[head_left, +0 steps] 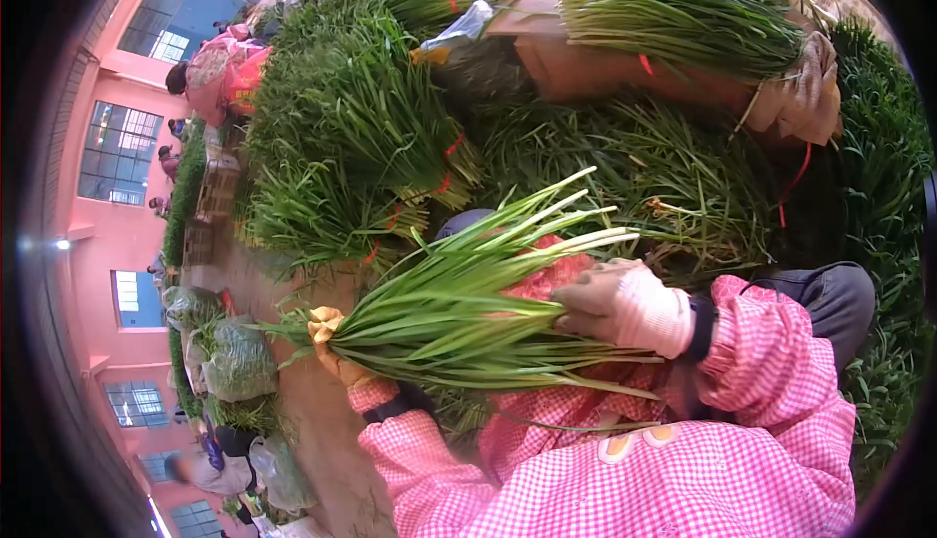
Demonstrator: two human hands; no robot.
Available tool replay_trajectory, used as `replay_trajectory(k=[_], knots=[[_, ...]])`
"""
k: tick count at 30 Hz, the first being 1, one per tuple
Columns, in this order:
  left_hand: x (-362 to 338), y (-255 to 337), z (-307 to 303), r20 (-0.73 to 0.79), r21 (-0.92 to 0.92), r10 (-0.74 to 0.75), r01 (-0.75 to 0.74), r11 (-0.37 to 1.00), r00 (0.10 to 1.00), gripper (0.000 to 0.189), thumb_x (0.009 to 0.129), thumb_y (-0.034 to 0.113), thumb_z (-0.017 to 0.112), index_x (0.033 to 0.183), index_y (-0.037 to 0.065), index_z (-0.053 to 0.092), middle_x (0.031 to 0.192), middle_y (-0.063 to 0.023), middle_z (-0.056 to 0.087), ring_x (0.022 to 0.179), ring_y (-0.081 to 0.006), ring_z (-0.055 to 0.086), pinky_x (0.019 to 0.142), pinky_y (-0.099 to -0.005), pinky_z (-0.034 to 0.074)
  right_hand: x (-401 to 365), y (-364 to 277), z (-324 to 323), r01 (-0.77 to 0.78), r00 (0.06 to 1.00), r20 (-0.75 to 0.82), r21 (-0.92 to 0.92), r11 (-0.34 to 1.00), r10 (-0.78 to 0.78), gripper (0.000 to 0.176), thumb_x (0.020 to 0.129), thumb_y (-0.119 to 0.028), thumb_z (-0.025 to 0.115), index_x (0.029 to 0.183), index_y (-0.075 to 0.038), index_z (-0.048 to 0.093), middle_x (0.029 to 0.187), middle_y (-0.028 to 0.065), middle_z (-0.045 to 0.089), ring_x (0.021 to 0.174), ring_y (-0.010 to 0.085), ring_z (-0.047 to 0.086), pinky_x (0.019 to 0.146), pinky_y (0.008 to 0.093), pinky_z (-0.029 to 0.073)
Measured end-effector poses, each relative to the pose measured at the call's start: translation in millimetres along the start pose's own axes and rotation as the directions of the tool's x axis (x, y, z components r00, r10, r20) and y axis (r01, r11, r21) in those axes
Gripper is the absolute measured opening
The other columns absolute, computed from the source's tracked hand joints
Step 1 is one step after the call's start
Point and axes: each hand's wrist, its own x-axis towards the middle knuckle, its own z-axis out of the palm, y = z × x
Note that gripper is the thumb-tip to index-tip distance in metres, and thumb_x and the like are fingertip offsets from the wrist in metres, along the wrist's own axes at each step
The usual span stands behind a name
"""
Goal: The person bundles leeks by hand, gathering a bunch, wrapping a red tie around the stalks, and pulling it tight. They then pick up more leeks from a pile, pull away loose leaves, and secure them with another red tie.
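A loose bunch of long green stalks (pixel 459 313) fans out across my lap. My left hand (pixel 332 338), in an orange-tan glove, is wrapped round its narrow leafy end. At the spread pale ends, my right hand (pixel 610 304), in a pale glove, has its fingers bent together at some stalks; which ones it holds is partly hidden. Pink checked sleeves cover both arms. Beyond my hands, a heap of loose stalks (pixel 673 177) lies on the far side of my knees.
Bundles tied with red bands (pixel 361 128) are piled ahead on the left. Another bundle (pixel 683 16) lies on a board at the top. Dense greens (pixel 883 147) stand at the right. Filled plastic bags (pixel 239 357) and several people, one in pink (pixel 220 74), are at the left.
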Motion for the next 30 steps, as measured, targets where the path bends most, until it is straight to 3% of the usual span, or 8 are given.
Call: replay_trajectory(k=[2, 6, 10, 14, 20, 24, 28, 30], knots=[[5, 4, -2, 0.023, -0.091, -0.148, 0.149, 0.985, 0.989, 0.018, 0.086, 0.008, 0.055, 0.103, 0.006, 0.053, 0.085, -0.0024, 0.055, 0.077, -0.0127, 0.055, 0.078, -0.0291, 0.047, -5, 6, 5, -0.039, 0.996, -0.066, 0.251, 0.967, 0.057, 0.027, 0.082, -0.031, 0.059, 0.092, -0.007, 0.063, 0.075, 0.0108, 0.061, 0.07, 0.0294, 0.061, 0.062, 0.0358, 0.049], [9, 0, -7, 0.032, 0.211, 0.063, -0.068, 0.975, 0.998, 0.018, 0.086, 0.008, 0.056, 0.104, 0.006, 0.053, 0.078, -0.001, 0.056, 0.08, -0.0156, 0.056, 0.081, -0.0311, 0.046, -6, -16, 16, -0.002, 0.99, 0.129, -0.351, 0.936, 0.05, 0.024, 0.077, -0.021, 0.058, 0.098, -0.01, 0.062, 0.069, 0.0037, 0.056, 0.058, 0.021, 0.057, 0.049, 0.0328, 0.048], [0, 28, -16, 0.052, 0.061, -0.182, 0.179, 0.982, 0.982, 0.013, 0.087, 0.012, 0.056, 0.1, 0.012, 0.053, 0.075, 0.0006, 0.057, 0.084, -0.0141, 0.056, 0.084, -0.0358, 0.044, -51, -58, 26, 0.408, 0.909, 0.239, -0.344, 0.846, -0.341, 0.039, 0.072, -0.021, 0.058, 0.107, -0.003, 0.057, 0.071, 0.0027, 0.057, 0.058, 0.0159, 0.059, 0.046, 0.03, 0.048], [0, 39, -20, 0.084, 0.049, -0.257, 0.253, 0.966, 0.963, 0.012, 0.089, 0.018, 0.055, 0.098, 0.01, 0.053, 0.073, -0.0001, 0.057, 0.084, -0.0147, 0.056, 0.084, -0.0385, 0.044, -44, -44, -5, 0.112, 0.915, 0.4, -0.156, 0.981, -0.041, 0.065, 0.07, -0.038, 0.062, 0.116, 0.006, 0.046, 0.079, 0.01, 0.06, 0.066, 0.0259, 0.063, 0.056, 0.0361, 0.051], [3, 32, -9, 0.094, 0.165, -0.354, 0.336, 0.927, 0.931, 0.015, 0.092, 0.023, 0.051, 0.096, 0.009, 0.053, 0.071, -0.0036, 0.059, 0.082, -0.0175, 0.057, 0.084, -0.0389, 0.043, -70, -9, -44, -0.182, 0.815, 0.469, -0.349, 0.919, 0.34, 0.016, 0.077, -0.02, 0.056, 0.087, -0.009, 0.06, 0.075, 0.01, 0.063, 0.069, 0.0283, 0.064, 0.057, 0.0392, 0.052], [5, 28, -19, 0.199, 0.026, -0.297, 0.297, 0.954, 0.934, 0.014, 0.092, 0.022, 0.05, 0.093, 0.009, 0.052, 0.067, -0.0016, 0.056, 0.078, -0.0158, 0.056, 0.084, -0.0385, 0.043, -73, 17, -66, -0.311, 0.95, -0.086, -0.343, 0.886, 0.3, 0.011, 0.079, -0.019, 0.059, 0.086, -0.012, 0.063, 0.078, 0.0075, 0.064, 0.068, 0.0281, 0.062, 0.059, 0.0382, 0.05], [11, 30, -11, 0.209, 0.133, -0.407, 0.386, 0.913, 0.889, 0.012, 0.092, 0.022, 0.05, 0.091, 0.01, 0.05, 0.069, -0.0023, 0.054, 0.076, -0.0131, 0.054, 0.081, -0.0353, 0.041, -19, 21, -35, 0.028, 0.996, -0.076, -0.301, 0.953, -0.053, 0.016, 0.082, -0.027, 0.06, 0.089, -0.013, 0.063, 0.082, 0.0074, 0.062, 0.078, 0.0262, 0.059, 0.068, 0.0385, 0.047], [18, 13, -1, 0.344, 0.187, -0.448, 0.408, 0.894, 0.825, 0.011, 0.093, 0.022, 0.045, 0.089, 0.012, 0.048, 0.073, -0.0026, 0.055, 0.078, -0.0133, 0.054, 0.081, -0.035, 0.04, 4, 32, -3, -0.077, 0.99, -0.123, -0.075, 0.994, 0.067, 0.019, 0.084, -0.028, 0.057, 0.091, -0.011, 0.063, 0.081, 0.0088, 0.063, 0.072, 0.0278, 0.06, 0.067, 0.0388, 0.048]])
